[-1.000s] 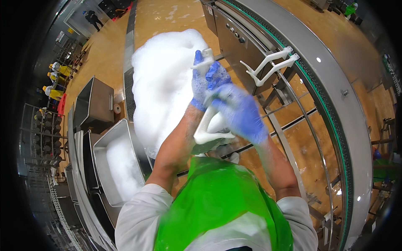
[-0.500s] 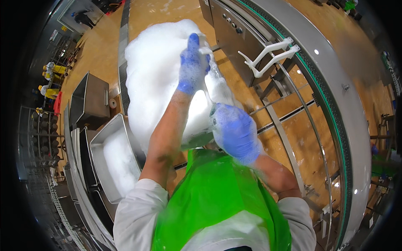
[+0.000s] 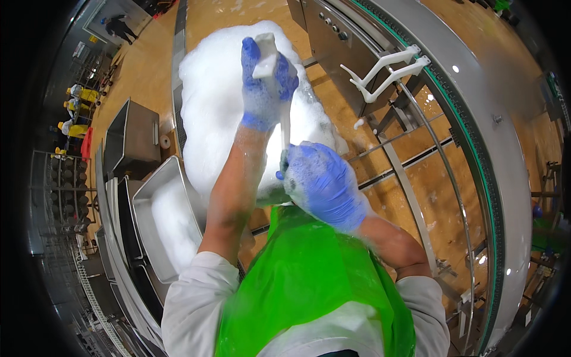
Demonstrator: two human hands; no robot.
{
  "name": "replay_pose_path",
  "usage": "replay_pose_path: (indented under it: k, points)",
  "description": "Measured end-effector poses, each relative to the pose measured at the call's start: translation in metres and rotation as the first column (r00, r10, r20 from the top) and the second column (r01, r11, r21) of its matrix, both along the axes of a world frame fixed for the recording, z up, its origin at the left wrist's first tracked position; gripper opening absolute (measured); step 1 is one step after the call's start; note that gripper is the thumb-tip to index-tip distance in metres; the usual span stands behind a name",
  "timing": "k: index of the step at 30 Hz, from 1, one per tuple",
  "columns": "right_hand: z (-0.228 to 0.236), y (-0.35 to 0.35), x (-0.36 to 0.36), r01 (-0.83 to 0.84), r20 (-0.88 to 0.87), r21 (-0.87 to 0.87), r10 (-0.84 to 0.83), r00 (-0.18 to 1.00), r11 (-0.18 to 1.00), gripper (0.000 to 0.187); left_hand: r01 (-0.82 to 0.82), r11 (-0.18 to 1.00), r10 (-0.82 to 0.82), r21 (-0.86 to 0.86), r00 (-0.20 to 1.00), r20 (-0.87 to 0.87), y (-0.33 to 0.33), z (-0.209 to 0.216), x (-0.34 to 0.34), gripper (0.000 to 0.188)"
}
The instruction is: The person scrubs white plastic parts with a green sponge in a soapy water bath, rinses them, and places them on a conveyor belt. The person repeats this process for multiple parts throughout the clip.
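White foam [image 3: 220, 77] is heaped over the tub in front of me. Above it, my left hand [image 3: 262, 101], in a wet blue glove, is closed around a long white plastic bracket [image 3: 266, 56] with a broad angled end. The bracket's narrow bar runs down toward me to my right hand [image 3: 327, 184], also blue-gloved and flecked with suds. That hand is closed round the bar's near end, with a dark greenish pad [image 3: 284, 159] showing at its fingers, most of it hidden.
Two white bent brackets [image 3: 386, 68] hang on a metal rail by the curved conveyor [image 3: 476, 149] at right. To the left stand a metal bin [image 3: 138, 137] and a grey tub [image 3: 156, 238] holding foam. Several people are far off at upper left.
My left hand has shifted slightly left and turned, bringing the bracket's broad end into view. My right hand has moved a little left and up along with the bar.
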State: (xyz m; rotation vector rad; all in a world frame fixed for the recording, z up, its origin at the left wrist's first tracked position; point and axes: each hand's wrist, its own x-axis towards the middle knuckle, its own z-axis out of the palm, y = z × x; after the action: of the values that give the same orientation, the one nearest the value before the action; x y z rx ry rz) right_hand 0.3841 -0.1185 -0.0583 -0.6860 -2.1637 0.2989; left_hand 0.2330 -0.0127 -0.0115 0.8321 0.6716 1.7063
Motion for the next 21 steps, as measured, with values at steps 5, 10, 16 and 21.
replay_pose_path:
  k: [5,10,16,21]
  points:
    - [-0.001,0.011,0.0,-0.084,0.046,-0.107,0.089,0.995,0.991,0.029,0.017,0.998,-0.016,-0.063,1.0,0.021,-0.001,-0.01,-0.005,0.034]
    - [-0.001,0.033,0.015,-0.32,-0.005,-0.458,0.358,0.934,0.829,0.048,-0.073,0.993,0.077,-0.087,0.996,0.041,-0.012,-0.009,0.007,0.041]
    - [-0.033,0.046,0.055,-0.141,-0.026,-0.711,0.175,0.984,0.689,0.018,0.312,0.942,-0.334,0.122,0.897,0.29,-0.004,-0.007,-0.036,0.05]
    - [0.002,0.038,0.021,-0.429,-0.735,-0.543,-0.161,0.659,0.722,0.02,-0.111,0.942,0.163,-0.316,0.976,0.144,0.011,-0.052,-0.036,0.046]
